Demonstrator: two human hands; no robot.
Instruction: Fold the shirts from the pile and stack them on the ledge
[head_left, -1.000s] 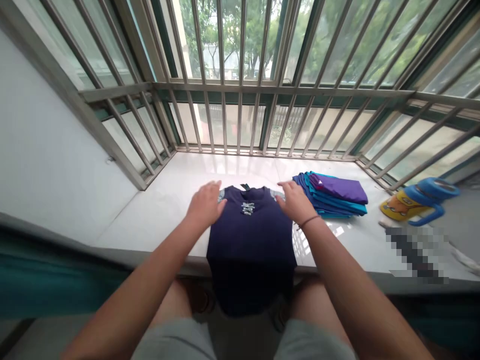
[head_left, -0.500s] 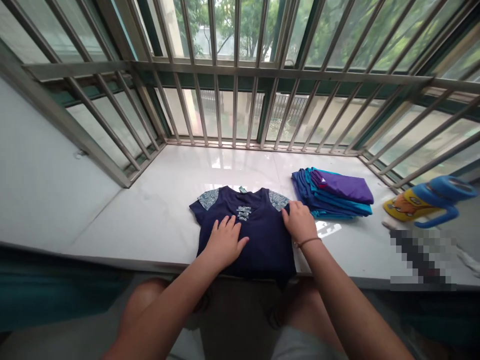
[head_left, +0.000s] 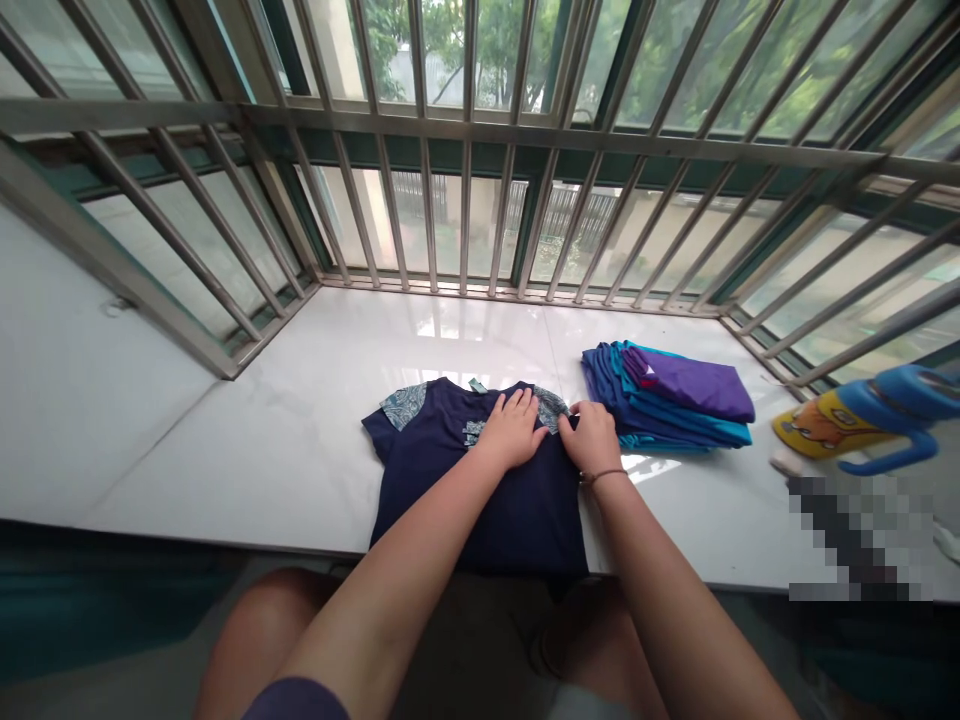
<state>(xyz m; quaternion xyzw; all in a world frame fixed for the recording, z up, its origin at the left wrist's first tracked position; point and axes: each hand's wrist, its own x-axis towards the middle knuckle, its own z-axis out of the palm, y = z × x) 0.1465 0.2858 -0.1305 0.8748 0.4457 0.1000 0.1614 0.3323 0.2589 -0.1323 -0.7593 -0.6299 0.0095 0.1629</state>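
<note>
A navy short-sleeved T-shirt (head_left: 427, 490) with patterned grey-blue shoulders lies spread out, its neckline facing the window and its lower part reaching the near edge of the ledge. My left hand (head_left: 511, 430) rests flat on its chest close to the right-hand shoulder, fingers stretched out, covering part of the patterned trim. At the right-hand sleeve, my right hand (head_left: 594, 438) has its thumb and fingers closed on the fabric; most of that sleeve is hidden behind the fingers.
Beyond my right hand sits a stack of folded clothes (head_left: 675, 395), purple on top of blue. A blue and yellow bottle (head_left: 847, 415) lies farther right, near a blurred-out dark object (head_left: 840, 535). Metal bars (head_left: 480, 210) enclose the white ledge (head_left: 262, 440).
My left hand has slid right and up across the shirt, from its middle to the right-hand shoulder. My right hand stays at the sleeve, its fingers now curled in more.
</note>
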